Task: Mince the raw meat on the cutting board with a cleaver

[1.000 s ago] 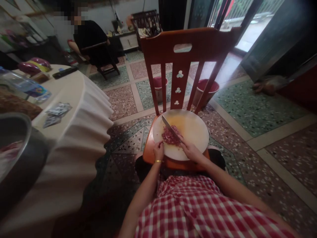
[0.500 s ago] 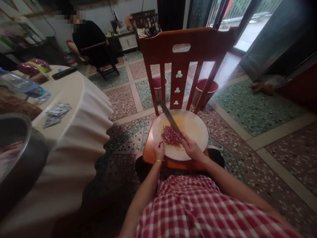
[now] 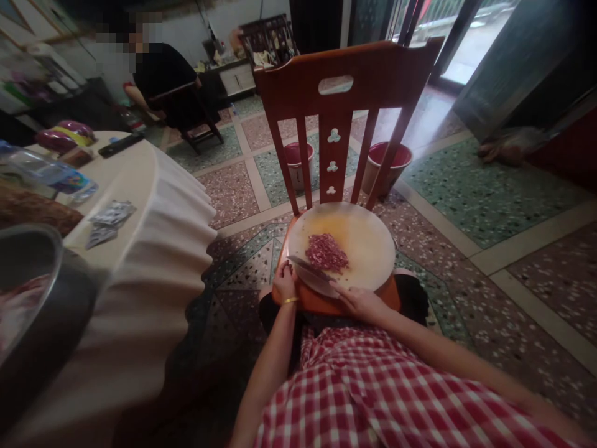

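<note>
Chopped red meat (image 3: 326, 252) lies in a loose heap on a round white cutting board (image 3: 370, 239), which rests on the seat of a wooden chair. My right hand (image 3: 362, 303) grips a cleaver (image 3: 313, 272) by its handle. The blade points left along the board's near edge, just on my side of the meat. My left hand (image 3: 285, 284), a yellow band at its wrist, is at the blade's far end by the board's left edge. Its fingers are closed and seem to touch the tip; whether they pinch anything is too small to tell.
The chair's tall back (image 3: 336, 74) rises behind the board, with two red-lined buckets (image 3: 298, 163) beyond it. On the left, a cloth-covered table (image 3: 140, 186) holds a large metal basin (image 3: 77, 305), a water bottle (image 3: 69, 180) and small packets (image 3: 111, 218). A person (image 3: 165, 74) sits further back.
The cleaver has come off the meat toward me, its blade swung down to the left at the board's near edge. My left hand has shifted slightly left to the blade's tip.
</note>
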`<state>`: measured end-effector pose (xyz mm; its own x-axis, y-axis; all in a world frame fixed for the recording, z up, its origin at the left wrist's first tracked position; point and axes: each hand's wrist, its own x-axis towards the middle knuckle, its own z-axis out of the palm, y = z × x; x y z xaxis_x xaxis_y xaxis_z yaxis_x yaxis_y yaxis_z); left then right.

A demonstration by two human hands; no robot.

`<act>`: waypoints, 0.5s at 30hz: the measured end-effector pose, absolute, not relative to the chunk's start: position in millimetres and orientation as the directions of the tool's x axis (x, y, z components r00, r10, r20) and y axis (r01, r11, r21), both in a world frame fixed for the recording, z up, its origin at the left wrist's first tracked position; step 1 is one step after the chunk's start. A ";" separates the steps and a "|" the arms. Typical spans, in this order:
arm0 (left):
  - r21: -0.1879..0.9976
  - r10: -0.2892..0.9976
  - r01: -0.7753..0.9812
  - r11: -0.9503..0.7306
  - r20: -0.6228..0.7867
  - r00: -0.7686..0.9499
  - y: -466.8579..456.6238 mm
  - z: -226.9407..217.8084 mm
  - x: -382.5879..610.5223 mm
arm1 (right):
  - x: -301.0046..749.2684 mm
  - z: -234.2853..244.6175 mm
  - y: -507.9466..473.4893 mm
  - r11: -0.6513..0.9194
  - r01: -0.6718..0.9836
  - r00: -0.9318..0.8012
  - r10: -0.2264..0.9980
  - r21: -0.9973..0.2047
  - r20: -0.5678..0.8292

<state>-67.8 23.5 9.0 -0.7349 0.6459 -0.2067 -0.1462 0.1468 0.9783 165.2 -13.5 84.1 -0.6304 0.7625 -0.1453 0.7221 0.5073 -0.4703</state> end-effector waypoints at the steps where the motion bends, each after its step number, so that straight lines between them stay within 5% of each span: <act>1: 0.976 0.636 -0.153 0.152 -0.215 -0.741 22.5 10.3 -69.3 | 164.4 78.7 -15.9 0.525 0.742 -0.631 0.757 -0.416 -0.171; 7: 0.980 0.665 -0.115 0.164 -0.196 -0.721 15.9 7.2 -65.3 | 159.3 64.6 7.6 0.498 0.805 -0.569 0.801 -0.322 -0.186; 11: 0.987 0.715 -0.056 0.151 -0.148 -0.683 16.1 3.2 -59.4 | 162.1 72.0 33.6 0.233 0.673 -0.450 0.882 -0.702 -0.138; 13: 0.989 0.751 -0.019 0.150 -0.126 -0.648 18.2 1.1 -53.2 | 167.0 73.8 41.5 -0.045 0.487 -0.370 0.894 -0.872 -0.253; 15: 0.990 0.794 0.007 0.142 -0.110 -0.597 21.3 -0.7 -43.3 | 173.0 72.7 45.5 -0.333 0.295 -0.340 0.839 -0.895 -0.425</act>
<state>-43.3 21.3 -0.7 -0.5973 0.7944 -0.1102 0.0067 0.1423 0.9898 173.0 45.5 72.7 -0.3401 0.8390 -0.4248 0.2955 -0.3335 -0.8953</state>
